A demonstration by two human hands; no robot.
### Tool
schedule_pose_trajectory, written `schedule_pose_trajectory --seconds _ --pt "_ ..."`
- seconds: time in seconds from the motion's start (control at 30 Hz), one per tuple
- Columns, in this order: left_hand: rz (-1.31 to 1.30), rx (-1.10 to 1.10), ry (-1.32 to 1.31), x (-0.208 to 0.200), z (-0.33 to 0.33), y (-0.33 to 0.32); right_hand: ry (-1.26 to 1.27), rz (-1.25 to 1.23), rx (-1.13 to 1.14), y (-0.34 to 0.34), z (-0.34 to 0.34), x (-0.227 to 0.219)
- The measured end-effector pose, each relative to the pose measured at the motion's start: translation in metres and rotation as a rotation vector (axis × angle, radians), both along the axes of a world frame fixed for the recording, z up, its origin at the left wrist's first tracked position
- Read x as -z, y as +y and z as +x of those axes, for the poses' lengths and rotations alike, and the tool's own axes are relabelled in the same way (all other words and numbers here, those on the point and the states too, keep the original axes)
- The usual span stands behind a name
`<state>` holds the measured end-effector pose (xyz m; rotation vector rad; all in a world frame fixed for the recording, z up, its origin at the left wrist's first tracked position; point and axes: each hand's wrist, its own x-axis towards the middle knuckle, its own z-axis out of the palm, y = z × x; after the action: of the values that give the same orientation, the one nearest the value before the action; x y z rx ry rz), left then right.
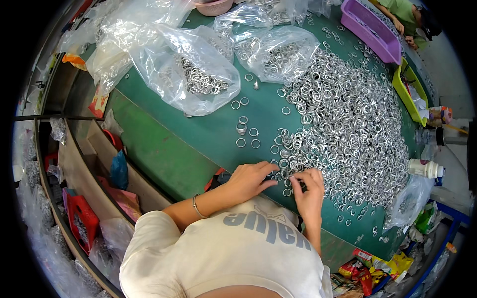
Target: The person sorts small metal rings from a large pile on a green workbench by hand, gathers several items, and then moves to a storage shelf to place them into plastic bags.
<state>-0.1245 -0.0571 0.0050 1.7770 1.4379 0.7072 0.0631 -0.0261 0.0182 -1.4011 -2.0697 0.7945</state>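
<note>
A broad heap of silver metal rings (348,129) covers the right half of the green table (198,139). At the heap's near left edge, my left hand (251,180) reaches in with thumb and fingers apart, close to a few loose rings. My right hand (309,191) is just to its right, thumb and forefinger bent toward each other over the rings. Whatever lies between those fingertips is too small to make out. Left of the heap, several single rings (241,129) lie apart on the table.
Clear plastic bags of rings (206,82) stand at the far side. A purple tray (372,32) and a yellow-green basket (412,92) line the far right, near another person (405,17). A white bottle (425,169) is at right. Wooden compartments (107,164) flank the left.
</note>
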Motion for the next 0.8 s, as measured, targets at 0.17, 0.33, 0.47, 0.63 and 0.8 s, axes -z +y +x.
schedule_pose_trajectory --seconds 0.17,0.33,0.47,0.63,0.8 --pt "0.008 0.059 0.158 0.003 0.007 0.0 1.201 -0.477 0.263 -0.001 0.013 -0.004" --pt "0.034 0.055 0.233 0.007 0.009 0.0 1.8 -0.8 0.271 0.002 0.031 0.005" --pt "0.01 0.01 0.174 0.006 0.006 0.0 1.077 -0.551 0.503 0.0 0.028 0.006" --pt "0.022 0.027 0.221 0.001 0.006 0.003 -0.243 0.038 0.265 -0.009 -0.001 0.009" --pt "-0.013 0.048 0.108 -0.001 0.004 0.005 0.217 -0.253 0.358 -0.003 0.005 0.01"
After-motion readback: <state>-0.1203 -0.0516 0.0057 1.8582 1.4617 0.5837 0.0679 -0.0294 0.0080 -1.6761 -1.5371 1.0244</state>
